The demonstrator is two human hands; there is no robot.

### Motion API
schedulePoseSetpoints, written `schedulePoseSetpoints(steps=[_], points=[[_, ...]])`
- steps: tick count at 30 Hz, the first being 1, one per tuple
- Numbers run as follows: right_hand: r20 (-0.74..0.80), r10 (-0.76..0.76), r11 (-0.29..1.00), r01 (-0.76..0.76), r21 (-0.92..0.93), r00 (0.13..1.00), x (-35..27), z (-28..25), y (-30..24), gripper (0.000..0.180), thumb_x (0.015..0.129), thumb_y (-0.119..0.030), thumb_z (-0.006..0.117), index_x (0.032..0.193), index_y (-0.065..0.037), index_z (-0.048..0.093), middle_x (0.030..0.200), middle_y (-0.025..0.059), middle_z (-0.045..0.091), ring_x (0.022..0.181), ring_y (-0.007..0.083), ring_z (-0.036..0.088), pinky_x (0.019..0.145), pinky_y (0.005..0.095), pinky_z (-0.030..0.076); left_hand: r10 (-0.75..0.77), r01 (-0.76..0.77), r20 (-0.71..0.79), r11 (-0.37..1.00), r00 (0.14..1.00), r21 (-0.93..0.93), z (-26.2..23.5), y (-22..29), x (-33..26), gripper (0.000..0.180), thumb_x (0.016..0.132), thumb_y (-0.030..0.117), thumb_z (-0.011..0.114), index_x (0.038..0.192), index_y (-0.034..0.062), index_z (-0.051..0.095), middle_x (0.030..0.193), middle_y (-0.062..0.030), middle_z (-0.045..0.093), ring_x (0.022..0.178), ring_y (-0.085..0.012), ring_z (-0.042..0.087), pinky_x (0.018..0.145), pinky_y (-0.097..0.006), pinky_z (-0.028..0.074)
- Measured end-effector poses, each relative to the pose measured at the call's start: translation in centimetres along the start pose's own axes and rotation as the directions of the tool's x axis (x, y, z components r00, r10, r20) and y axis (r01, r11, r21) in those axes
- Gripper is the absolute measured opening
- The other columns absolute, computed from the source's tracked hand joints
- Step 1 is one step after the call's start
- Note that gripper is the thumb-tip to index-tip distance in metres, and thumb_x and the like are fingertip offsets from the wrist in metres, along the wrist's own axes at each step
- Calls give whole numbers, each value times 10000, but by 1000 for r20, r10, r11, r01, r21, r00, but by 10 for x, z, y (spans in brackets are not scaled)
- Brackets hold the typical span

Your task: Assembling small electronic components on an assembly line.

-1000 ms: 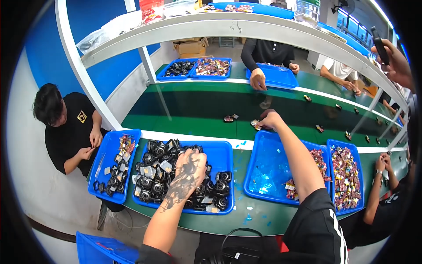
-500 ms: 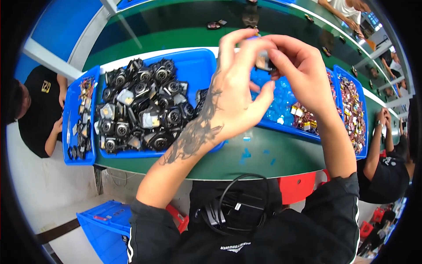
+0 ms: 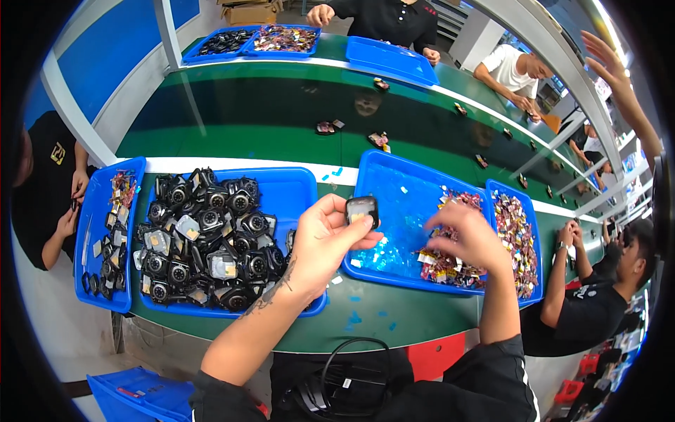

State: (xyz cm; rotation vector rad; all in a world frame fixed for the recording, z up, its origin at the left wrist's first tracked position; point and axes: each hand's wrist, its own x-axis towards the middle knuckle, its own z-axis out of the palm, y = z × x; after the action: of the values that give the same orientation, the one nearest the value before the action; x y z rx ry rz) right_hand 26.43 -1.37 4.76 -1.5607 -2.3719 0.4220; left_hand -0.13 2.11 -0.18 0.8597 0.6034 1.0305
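In my left hand (image 3: 320, 239) is a smartwatch case (image 3: 360, 207), small, square and black-framed, pinched between thumb and fingers. Its pale grey inner face with a beige patch is turned up toward me. My right hand (image 3: 470, 235), slightly blurred, hovers with fingers apart over a heap of small red, yellow and white parts (image 3: 443, 271). That heap lies at the right side of a blue tray (image 3: 394, 179), whose left part holds bits of blue film. Left of my hands, another blue tray (image 3: 287, 188) holds many black watch cases (image 3: 211, 239), some with round backs showing.
Narrow blue trays stand at the far left (image 3: 137, 176) and right (image 3: 496, 188). Beyond a white rail runs a dark green belt (image 3: 267, 119) carrying a few watch assemblies (image 3: 380, 139). Blue film scraps (image 3: 354, 318) lie on the green bench. Co-workers sit left, right and across.
My hands have come apart: the left keeps the watch case, while the right has let go and moved over the small parts. The view has tilted up, showing more beyond the belt.
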Motion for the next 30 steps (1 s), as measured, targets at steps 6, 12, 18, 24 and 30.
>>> schedulePoseSetpoints(steps=[6, 12, 18, 24, 30], points=[[-91, 9, 998, -3, 66, 996, 5, 20, 13, 100, 790, -49, 683, 834, 12, 617, 822, 108, 633, 812, 263, 616, 720, 353, 489, -22, 21, 12, 997, 1000, 71, -4, 1, 2, 161, 909, 38, 616, 1022, -1, 508, 976, -138, 642, 873, -229, 696, 738, -299, 588], [-232, 365, 843, -215, 493, 902, 2, 32, 1, 93, 892, -55, 633, 950, 16, 621, 802, 46, 620, 720, 85, 563, 649, 247, 466, -39, 40, 75, 999, 996, -18, -8, 0, 5, 178, 960, 82, 542, 1099, -6, 475, 1010, -181, 648, 771, -191, 657, 660, -282, 547], [-75, 150, 897, -104, 429, 986, 9, 22, -28, 127, 834, -56, 712, 924, -5, 639, 794, 25, 634, 673, 60, 576, 603, 228, 465, -43, 32, 103, 994, 994, 106, -5, -3, 4, 167, 966, 92, 547, 1079, 15, 453, 1014, -180, 654, 776, -177, 662, 666, -275, 546], [-26, 205, 511, -84, 855, 978, 21, 39, -49, 255, 767, -17, 786, 873, -18, 555, 815, 25, 640, 727, 52, 616, 636, 191, 489, 2, -102, 265, 925, 964, 367, 8, -8, -4, 267, 982, 160, 545, 1203, 37, 461, 1004, -63, 622, 821, -90, 587, 670, -242, 502], [-13, 210, 269, -45, 962, 978, 24, 44, -56, 110, 859, -16, 691, 932, 24, 618, 844, 66, 661, 750, 90, 633, 680, 215, 520, -13, -14, 265, 995, 964, 100, 4, -4, -9, 212, 915, 160, 667, 1067, 43, 577, 916, -24, 618, 701, -61, 598, 559, -203, 498]])
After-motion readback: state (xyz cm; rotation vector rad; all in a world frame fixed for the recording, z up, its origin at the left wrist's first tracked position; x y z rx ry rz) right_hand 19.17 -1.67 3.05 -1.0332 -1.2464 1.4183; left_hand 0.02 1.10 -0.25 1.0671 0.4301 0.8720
